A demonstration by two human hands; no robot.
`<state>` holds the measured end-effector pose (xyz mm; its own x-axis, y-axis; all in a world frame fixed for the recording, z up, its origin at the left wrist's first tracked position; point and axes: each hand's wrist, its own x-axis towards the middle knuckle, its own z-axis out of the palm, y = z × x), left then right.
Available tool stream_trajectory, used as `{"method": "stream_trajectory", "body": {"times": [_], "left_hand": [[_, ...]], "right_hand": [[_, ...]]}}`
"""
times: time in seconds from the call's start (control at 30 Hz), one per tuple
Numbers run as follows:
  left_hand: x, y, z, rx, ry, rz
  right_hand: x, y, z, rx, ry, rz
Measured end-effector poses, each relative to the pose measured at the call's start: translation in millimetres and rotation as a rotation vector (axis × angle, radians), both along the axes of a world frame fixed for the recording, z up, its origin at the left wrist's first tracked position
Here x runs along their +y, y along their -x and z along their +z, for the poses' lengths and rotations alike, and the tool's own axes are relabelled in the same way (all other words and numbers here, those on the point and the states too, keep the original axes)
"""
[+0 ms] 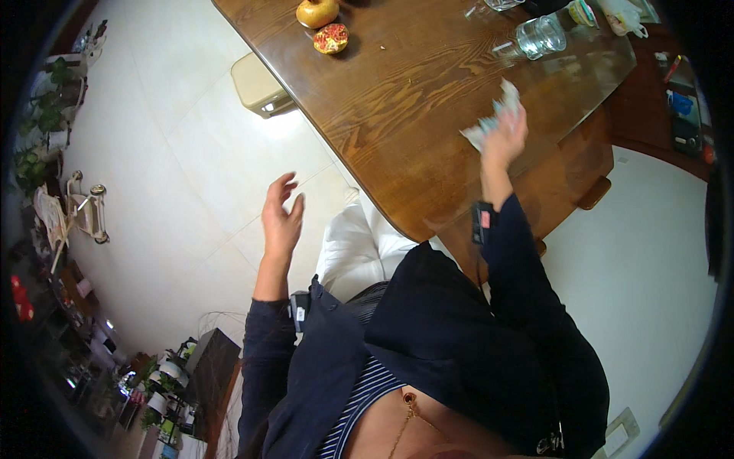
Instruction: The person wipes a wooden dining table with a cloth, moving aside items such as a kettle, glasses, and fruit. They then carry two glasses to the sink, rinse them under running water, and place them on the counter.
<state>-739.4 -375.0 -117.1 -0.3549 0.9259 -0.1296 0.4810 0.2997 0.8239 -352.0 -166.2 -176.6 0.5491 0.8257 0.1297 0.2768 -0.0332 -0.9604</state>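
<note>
My right hand (504, 137) is over the right part of a brown wooden table (401, 120), closed on a crumpled white and pale blue cloth or tissue (507, 98). Motion blurs that hand and the cloth, so I cannot tell whether the cloth touches the wood. Off the table's left edge, my left hand (282, 215) hangs in the air above the floor, fingers apart and holding nothing. A cut pomegranate half (331, 39) lies cut side up near the far left edge, beside a whole pomegranate (317, 12).
A clear glass jar (541, 38) lies at the far right, near a plastic bag (624, 17). Beside the table's left edge stands a beige bin (258, 86). Potted plants (51, 115) and a small wheeled cart (86, 209) line the left side.
</note>
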Motion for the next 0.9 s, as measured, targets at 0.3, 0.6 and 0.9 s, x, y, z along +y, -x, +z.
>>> {"method": "stream_trajectory", "body": {"times": [0.3,0.6,0.9], "left_hand": [[190,-43,4,0.188,-0.169,-0.035],[256,-40,33,0.4,-0.143,0.005],[271,-1,65,0.059,0.017,-0.339]], "right_hand": [[-36,-36,-13,-1.038,0.26,-0.069],[-38,73,75,-0.968,0.125,0.063],[-20,119,91,-0.409,-0.221,-0.086]]}}
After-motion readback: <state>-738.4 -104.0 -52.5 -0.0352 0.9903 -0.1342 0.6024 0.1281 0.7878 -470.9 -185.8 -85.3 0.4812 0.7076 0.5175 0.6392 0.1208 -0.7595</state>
